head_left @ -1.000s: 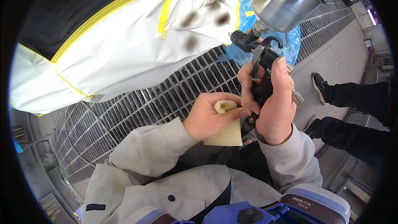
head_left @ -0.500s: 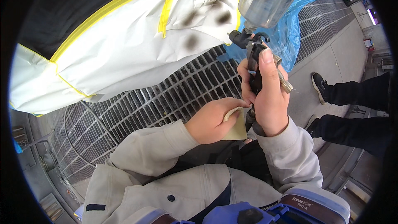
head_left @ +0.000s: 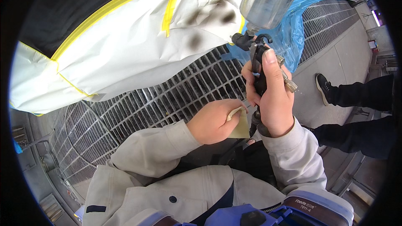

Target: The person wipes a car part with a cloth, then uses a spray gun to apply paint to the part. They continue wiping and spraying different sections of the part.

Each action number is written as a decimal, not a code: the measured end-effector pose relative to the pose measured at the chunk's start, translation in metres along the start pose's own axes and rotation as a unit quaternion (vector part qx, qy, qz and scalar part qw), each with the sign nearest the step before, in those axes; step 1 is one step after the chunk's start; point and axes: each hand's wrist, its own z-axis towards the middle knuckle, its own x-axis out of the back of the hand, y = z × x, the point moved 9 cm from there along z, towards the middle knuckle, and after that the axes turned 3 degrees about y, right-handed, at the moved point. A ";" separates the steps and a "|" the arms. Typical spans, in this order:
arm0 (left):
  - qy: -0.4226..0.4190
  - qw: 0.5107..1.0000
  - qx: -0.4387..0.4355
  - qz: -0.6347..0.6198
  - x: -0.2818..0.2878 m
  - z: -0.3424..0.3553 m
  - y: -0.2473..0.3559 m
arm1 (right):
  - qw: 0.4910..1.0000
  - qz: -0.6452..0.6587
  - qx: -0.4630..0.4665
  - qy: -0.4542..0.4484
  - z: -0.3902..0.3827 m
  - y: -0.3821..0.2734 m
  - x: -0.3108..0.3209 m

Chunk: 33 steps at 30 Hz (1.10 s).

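Note:
My right hand (head_left: 274,94) is wrapped round the black handle of a paint spray gun (head_left: 260,54), thumb lying along its back. On top of the gun sits a silver paint cup (head_left: 268,4) with a dark rim, leaning slightly. My left hand (head_left: 215,121), just left of the gun's lower end, pinches a folded pale yellow cloth (head_left: 240,127). The gun's nozzle faces left, toward white masking paper (head_left: 121,42) that carries several dark sprayed spots. Yellow tape (head_left: 113,6) edges the paper along a glossy black panel (head_left: 63,12).
Blue plastic sheeting (head_left: 289,37) hangs behind the gun. Below lies a metal floor grating (head_left: 188,86) with a hose (head_left: 98,119) across it at left. At right, another person's dark-trousered legs (head_left: 360,92) stand on the concrete floor (head_left: 331,62).
My left hand has drawn slightly away from my right hand and the gun's lower end, keeping the cloth. The gun has barely moved. The other person's nearer foot has shifted.

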 end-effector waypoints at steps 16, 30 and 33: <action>-0.035 0.973 0.176 -0.144 0.017 0.000 -0.042 | 0.992 0.074 0.083 -0.061 -0.005 -0.034 -0.004; 0.522 0.731 -0.378 -0.223 0.223 -0.135 0.153 | 0.918 0.231 0.165 -0.277 -0.039 -0.154 -0.049; 0.571 0.665 -0.461 0.139 0.254 -0.111 0.214 | 0.919 0.247 0.149 -0.268 -0.033 -0.166 -0.061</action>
